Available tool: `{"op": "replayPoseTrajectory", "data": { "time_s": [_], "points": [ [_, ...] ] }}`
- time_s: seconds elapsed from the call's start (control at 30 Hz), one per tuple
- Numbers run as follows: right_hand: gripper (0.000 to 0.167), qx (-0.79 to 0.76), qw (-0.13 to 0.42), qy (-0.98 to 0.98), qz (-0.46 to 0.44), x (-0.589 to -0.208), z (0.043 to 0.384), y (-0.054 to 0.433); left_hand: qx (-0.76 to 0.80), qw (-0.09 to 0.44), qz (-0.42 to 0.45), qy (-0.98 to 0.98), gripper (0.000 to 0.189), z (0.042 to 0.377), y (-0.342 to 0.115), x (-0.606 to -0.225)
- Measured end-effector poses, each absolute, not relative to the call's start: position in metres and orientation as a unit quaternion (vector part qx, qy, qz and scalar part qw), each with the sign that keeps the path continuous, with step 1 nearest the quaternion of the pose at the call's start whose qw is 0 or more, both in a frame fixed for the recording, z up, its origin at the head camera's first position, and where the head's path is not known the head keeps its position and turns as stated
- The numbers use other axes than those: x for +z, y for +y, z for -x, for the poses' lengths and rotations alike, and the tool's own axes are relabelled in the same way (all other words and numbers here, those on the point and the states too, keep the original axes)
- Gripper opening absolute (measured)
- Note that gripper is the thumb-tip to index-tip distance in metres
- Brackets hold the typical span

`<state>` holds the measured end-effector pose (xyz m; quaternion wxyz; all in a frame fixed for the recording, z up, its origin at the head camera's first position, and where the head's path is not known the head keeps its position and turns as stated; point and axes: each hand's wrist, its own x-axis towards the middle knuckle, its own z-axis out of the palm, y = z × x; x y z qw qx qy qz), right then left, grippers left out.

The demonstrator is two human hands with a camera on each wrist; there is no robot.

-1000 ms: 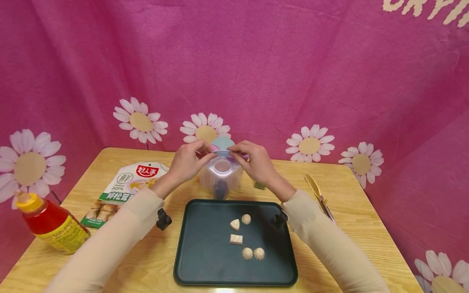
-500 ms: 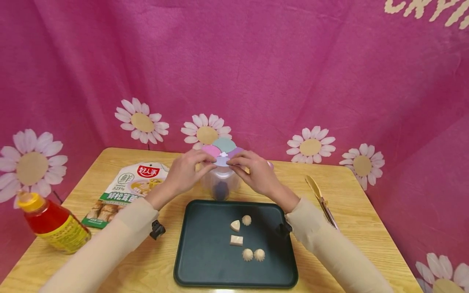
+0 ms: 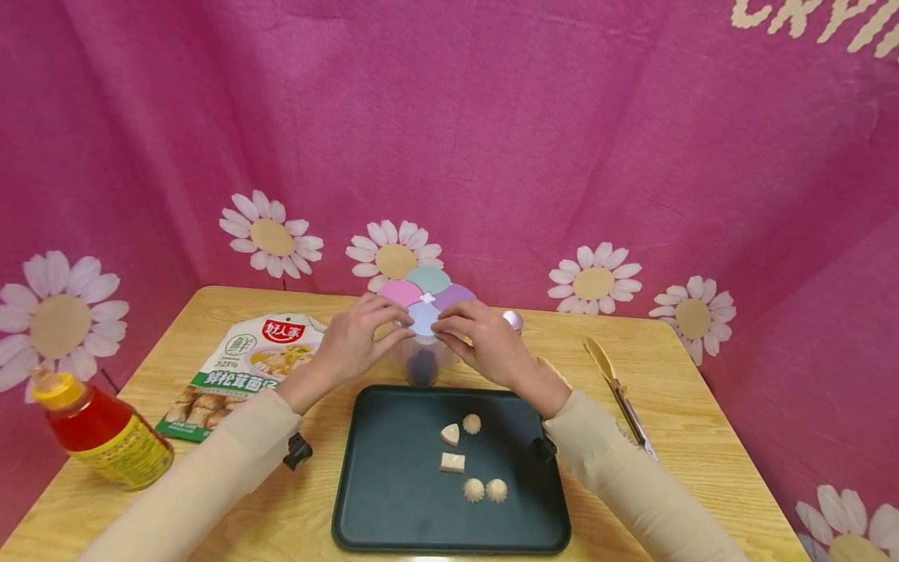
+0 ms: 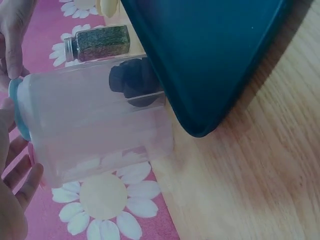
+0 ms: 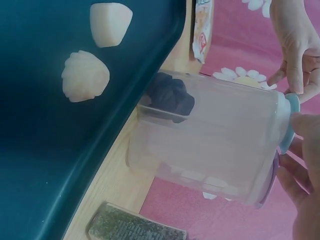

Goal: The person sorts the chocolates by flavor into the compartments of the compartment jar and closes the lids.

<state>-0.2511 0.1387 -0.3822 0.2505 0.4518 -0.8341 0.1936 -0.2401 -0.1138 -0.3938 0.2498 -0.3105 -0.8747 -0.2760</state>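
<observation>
A clear plastic storage canister [image 5: 225,132] stands behind the tray, topped by petal-shaped lids in pink, green, purple and pale blue. Its front compartment contains a dark lump [image 4: 135,82]. The pale blue lid [image 3: 424,318] lies flat over that compartment. My left hand [image 3: 358,336] pinches this lid's left edge, thumb toward the front, while its other fingers spread beside the pink lid [image 3: 400,292]. On the opposite edge, my right hand [image 3: 485,339] pinches the same lid with thumb and index finger, the remaining fingers near the purple lid [image 3: 453,296].
A dark green tray [image 3: 393,499] bearing several cream-coloured pieces lies in front. Left are a printed food pouch [image 3: 239,367] and a red sauce bottle [image 3: 101,429]. A herb jar [image 4: 102,44] stands right of the canister; tongs [image 3: 621,394] lie farther right.
The pale blue lid has come down from a raised, tilted position onto the compartment's round opening, both hands moving down with it. The hands have since drawn slightly toward the front.
</observation>
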Motion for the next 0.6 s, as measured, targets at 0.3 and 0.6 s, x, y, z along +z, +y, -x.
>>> {"op": "replayPoseTrajectory", "data": {
  "time_s": [0.3,0.6],
  "points": [
    [0.023,0.173,0.262,-0.84,-0.442,-0.3862,0.251,0.1392,-0.287,0.265,0.292,-0.873,0.024,0.2373,-0.1081,-0.4007],
    [0.018,0.154,0.278,-0.84,-0.44,-0.3914,0.2497,0.1374,-0.269,0.259,0.288,-0.882,0.024,0.2359,-0.1084,-0.4041]
  ]
}}
